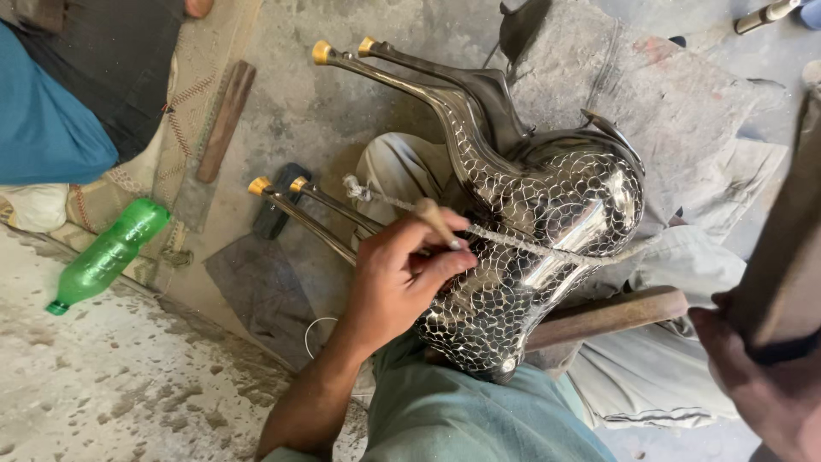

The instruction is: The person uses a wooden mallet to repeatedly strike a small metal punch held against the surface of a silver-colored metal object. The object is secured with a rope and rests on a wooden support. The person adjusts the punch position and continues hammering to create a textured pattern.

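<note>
A shiny metal animal figure (564,197) with a scale pattern over its body lies across my lap, its thin legs ending in golden hooves (322,53) that point up and left. My left hand (398,278) rests on the body and pinches a small punch (436,218) with its tip against the scales. A twisted rope (513,242) runs across the body just under my fingers. At the right edge, close to the camera and blurred, my right hand (757,385) grips a dark wooden mallet (787,248).
A wooden bar (616,312) sticks out from under the figure. A green plastic bottle (107,252) lies on the concrete floor at left, near a wooden stick (227,120) and a dark block (278,205). Another person in blue clothing (43,120) sits at top left. Grey cloth (667,94) covers the floor behind.
</note>
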Tool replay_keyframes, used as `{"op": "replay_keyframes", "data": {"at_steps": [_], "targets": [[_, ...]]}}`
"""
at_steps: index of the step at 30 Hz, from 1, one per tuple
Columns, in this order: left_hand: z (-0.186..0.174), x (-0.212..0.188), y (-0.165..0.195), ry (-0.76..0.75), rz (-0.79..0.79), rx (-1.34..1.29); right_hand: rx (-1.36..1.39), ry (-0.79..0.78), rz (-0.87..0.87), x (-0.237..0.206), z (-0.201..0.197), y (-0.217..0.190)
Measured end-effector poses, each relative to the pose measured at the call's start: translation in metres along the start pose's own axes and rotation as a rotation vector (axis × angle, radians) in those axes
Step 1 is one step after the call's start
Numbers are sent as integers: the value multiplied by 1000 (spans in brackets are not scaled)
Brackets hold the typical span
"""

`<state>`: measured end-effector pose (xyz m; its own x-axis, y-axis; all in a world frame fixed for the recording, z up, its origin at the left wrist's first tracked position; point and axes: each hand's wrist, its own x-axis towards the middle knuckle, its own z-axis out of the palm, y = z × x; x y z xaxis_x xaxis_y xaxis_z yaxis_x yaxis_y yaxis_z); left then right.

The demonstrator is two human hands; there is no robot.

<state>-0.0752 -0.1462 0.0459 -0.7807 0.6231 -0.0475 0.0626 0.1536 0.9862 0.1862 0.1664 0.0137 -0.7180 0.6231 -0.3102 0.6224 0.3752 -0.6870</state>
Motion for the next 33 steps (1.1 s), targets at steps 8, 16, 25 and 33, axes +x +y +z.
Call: {"op": "replay_keyframes", "data": {"at_steps": [8, 16, 25, 33], "targets": [[11, 34, 7, -267, -2, -48, -88, -14, -121, 44, -5, -71], [14, 45, 9, -368, 159, 184, -239, -199, -66, 71, -9, -120], [15, 46, 7, -375, 286, 311, -874, -262, -603, 82, -16, -196], [16, 48, 7, -424, 155, 281, -582, -265, -303, 80, -8, -145]]}}
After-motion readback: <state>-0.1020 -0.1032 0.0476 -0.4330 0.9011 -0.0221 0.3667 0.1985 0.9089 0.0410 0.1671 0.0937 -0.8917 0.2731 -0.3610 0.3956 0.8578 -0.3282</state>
